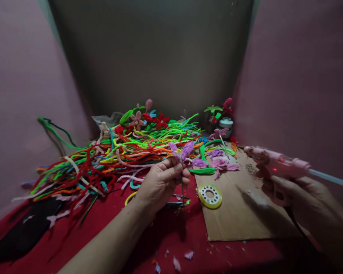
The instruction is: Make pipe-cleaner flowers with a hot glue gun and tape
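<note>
My left hand [162,182] is closed around the thin stem of a purple pipe-cleaner flower [181,150], holding it upright above the red cloth. My right hand [300,199] grips a pink hot glue gun [277,164] with a small red light lit and a clear glue stick poking out at the back. The gun's nozzle points left, a short way from the flower and apart from it. The right hand is partly blurred.
A big heap of coloured pipe cleaners [117,152] covers the left and middle of the red cloth [171,243]. A cardboard sheet [240,217] lies at the right with a yellow-green tape ring [210,196], purple petals [221,163] and a green leaf. Finished flowers and a small white jar [226,123] stand at the back.
</note>
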A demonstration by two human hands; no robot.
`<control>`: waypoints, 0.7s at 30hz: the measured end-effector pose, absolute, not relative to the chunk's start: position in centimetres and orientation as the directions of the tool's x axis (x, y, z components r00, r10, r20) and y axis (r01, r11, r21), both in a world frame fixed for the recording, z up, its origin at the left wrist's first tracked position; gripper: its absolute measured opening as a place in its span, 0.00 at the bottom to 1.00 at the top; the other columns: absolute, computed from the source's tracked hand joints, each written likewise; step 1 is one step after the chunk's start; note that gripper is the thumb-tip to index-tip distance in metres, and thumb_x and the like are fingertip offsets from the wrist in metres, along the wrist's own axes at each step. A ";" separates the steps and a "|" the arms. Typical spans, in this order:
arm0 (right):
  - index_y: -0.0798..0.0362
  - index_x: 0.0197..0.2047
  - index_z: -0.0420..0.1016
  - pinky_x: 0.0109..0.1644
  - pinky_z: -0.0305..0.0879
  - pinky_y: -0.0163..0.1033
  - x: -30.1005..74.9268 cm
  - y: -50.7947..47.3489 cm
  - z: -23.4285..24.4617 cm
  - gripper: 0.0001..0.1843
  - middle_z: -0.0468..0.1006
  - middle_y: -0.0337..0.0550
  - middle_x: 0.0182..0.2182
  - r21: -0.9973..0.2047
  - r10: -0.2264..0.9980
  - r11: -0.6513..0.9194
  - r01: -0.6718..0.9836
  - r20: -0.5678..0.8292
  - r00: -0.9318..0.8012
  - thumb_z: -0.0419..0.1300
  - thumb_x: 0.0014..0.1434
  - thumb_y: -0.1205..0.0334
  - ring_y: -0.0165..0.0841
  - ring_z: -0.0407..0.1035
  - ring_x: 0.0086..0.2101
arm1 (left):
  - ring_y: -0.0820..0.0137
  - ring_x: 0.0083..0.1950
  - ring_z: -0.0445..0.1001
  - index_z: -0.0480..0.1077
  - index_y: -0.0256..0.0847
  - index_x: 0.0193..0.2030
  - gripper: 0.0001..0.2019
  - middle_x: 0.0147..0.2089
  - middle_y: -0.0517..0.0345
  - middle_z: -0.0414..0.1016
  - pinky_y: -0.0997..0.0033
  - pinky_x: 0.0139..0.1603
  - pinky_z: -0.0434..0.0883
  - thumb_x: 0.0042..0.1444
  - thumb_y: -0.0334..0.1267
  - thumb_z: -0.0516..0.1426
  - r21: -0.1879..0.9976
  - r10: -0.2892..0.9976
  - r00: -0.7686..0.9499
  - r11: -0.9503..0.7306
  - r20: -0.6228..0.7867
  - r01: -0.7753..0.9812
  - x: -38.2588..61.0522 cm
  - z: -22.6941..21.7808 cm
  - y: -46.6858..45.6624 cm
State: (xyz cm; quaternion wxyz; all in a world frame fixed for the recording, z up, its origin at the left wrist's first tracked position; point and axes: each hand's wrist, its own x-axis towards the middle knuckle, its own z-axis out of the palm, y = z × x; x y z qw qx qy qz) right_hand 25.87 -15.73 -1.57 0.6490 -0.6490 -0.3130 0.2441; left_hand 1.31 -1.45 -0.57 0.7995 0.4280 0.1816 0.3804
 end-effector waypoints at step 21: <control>0.54 0.33 0.75 0.19 0.48 0.33 17.8 -10.2 1.0 0.19 0.69 0.40 0.19 -0.961 0.949 0.158 0.226 0.211 0.236 0.57 0.52 0.45 0.26 0.55 0.17 | 0.76 0.23 0.69 0.67 0.38 0.29 0.08 0.24 0.60 0.73 0.76 0.25 0.67 0.44 0.29 0.63 0.718 0.887 0.411 0.144 0.212 -0.681 -0.2 -0.3 1.0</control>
